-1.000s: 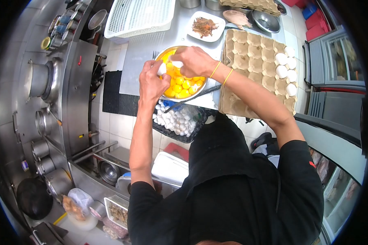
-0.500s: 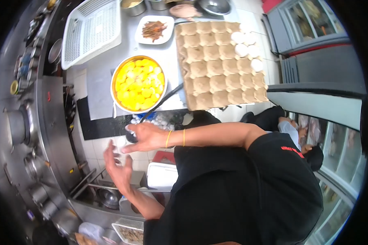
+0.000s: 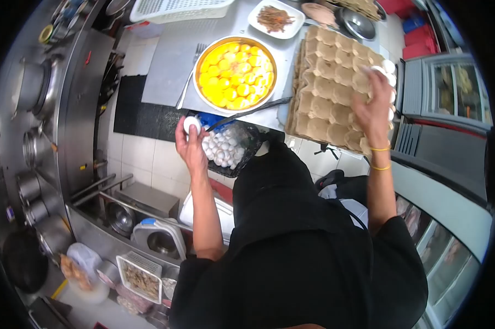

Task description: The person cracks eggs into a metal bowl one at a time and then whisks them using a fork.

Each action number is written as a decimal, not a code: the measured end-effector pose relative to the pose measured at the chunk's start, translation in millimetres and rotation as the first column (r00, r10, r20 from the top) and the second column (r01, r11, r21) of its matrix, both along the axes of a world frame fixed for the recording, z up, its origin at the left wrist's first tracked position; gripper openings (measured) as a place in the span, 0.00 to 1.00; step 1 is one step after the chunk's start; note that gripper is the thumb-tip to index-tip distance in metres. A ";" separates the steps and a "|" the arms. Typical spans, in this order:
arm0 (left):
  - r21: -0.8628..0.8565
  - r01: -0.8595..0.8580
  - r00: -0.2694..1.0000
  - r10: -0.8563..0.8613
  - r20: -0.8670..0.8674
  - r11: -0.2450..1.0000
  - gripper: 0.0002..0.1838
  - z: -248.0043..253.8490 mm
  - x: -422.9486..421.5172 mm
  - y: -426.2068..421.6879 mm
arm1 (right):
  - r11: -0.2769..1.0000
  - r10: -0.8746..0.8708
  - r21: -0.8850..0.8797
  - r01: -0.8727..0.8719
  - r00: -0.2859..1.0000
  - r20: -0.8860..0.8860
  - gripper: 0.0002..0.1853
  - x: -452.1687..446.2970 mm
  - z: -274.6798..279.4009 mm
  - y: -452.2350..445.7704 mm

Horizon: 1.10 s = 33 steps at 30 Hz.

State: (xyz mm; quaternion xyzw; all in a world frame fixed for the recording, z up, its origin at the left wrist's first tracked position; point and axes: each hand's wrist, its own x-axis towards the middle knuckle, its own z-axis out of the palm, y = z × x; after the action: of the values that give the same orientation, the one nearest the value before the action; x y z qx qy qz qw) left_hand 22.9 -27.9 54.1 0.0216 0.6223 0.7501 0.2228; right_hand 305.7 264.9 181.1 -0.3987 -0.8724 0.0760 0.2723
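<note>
My left hand (image 3: 191, 147) holds a white egg (image 3: 192, 125) between its fingertips, above and beside a black-lined bin (image 3: 250, 134) heaped with white eggshells (image 3: 224, 148). My right hand (image 3: 372, 109) is over the right side of a cardboard egg tray (image 3: 324, 88). Its fingers are apart and slightly blurred, with the fingertips at the few white eggs (image 3: 388, 67) along the tray's far right edge; whether they touch one is hard to see. Left of the tray, a round metal bowl (image 3: 234, 110) is full of egg yolks (image 3: 234, 77).
A fork (image 3: 188, 82) leans by the bowl. Behind stand a white plate of brown strips (image 3: 275, 21), a white plastic basket (image 3: 181, 10) and a dark metal bowl (image 3: 357, 23). Steel counters with pots (image 3: 31, 85) run along the left. A glass-door fridge (image 3: 456, 90) stands right.
My hands have moved apart from near each other over the floor. The left now holds an egg by the shell bin; the right has reached to the egg tray. The view has shifted.
</note>
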 end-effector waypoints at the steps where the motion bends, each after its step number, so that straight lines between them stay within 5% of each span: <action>1: -0.098 -0.021 0.996 0.013 -0.085 0.995 0.22 -0.3 -5.4 6.7 | 0.992 -0.129 0.035 0.125 0.981 0.148 0.32 20.7 -0.4 10.4; 3: -0.304 -0.067 0.916 -0.062 -0.397 0.950 0.25 -38.5 -22.0 8.3 | 0.984 -0.177 0.071 0.162 0.913 0.368 0.32 47.3 -7.2 31.3; 5: -0.447 -0.215 0.704 -0.179 -0.687 0.869 0.24 -31.0 -21.1 19.4 | 0.999 -0.044 0.040 0.033 0.944 0.328 0.30 57.6 -9.4 37.6; 11: -0.454 -0.287 0.447 -0.302 -0.842 0.843 0.24 -37.8 -19.6 28.1 | 0.963 0.040 -0.269 0.027 0.970 0.240 0.21 49.4 18.7 60.0; 12: -0.516 -0.246 0.464 -0.368 -0.806 0.820 0.24 -43.0 -21.2 28.0 | 0.956 -0.009 -0.278 0.091 0.959 0.284 0.21 49.0 24.5 61.4; 14: -0.633 -0.167 0.488 -0.495 -0.719 0.756 0.25 -51.0 -27.4 24.4 | 0.886 -0.109 -0.456 0.090 0.994 -0.015 0.20 56.3 14.6 72.6; 16: -0.601 -0.080 0.638 -0.422 -0.644 0.796 0.25 -27.4 -30.3 26.4 | 0.720 -0.360 -0.692 0.051 0.880 -0.309 0.19 43.0 24.9 66.3; 19: -0.344 0.125 0.845 -0.282 -0.454 0.930 0.24 -1.1 -34.9 22.1 | 0.421 -0.556 -0.745 -0.517 0.502 -0.662 0.18 -9.1 47.2 35.1; 21: -0.075 0.260 0.935 -0.271 -0.228 0.963 0.23 39.1 -35.4 26.6 | 0.361 -0.269 -0.693 -0.623 0.642 -0.718 0.17 -36.0 17.7 39.4; 22: 0.044 0.297 0.926 -0.277 -0.256 0.954 0.22 57.1 -34.6 34.6 | 0.480 -0.145 -0.777 -0.407 0.837 -0.528 0.16 -64.0 13.2 27.4; 23: 0.077 0.349 0.921 -0.327 -0.214 0.934 0.22 72.5 -36.3 41.7 | 0.580 0.038 -0.720 -0.381 0.895 -0.444 0.17 -98.3 25.6 5.0; 24: 0.112 0.398 0.910 -0.377 -0.174 0.910 0.22 86.6 -38.4 47.9 | 0.621 0.325 -0.527 -0.581 0.802 -0.501 0.19 -123.8 22.7 -4.3; 26: 0.140 0.502 0.863 -0.484 -0.144 0.854 0.22 101.1 -44.9 59.5 | 0.562 0.632 -0.283 -0.777 0.624 -0.459 0.26 -166.8 18.8 -16.4; 28: 0.109 0.577 0.816 -0.565 -0.124 0.809 0.19 104.7 -53.9 70.0 | 0.535 0.759 -0.105 -0.839 0.531 -0.376 0.33 -196.9 5.2 -23.3; 33: 0.031 0.618 0.781 -0.609 -0.139 0.786 0.18 108.4 -56.8 97.3 | 0.466 0.810 -0.259 -0.846 0.526 -0.259 0.26 -217.9 1.0 -17.6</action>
State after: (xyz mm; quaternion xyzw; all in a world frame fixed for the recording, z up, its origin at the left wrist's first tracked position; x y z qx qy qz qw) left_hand -33.9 69.4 162.5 0.2769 0.5651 0.6569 0.4153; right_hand 87.8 247.3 182.1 0.0363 -0.9116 0.3736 0.1677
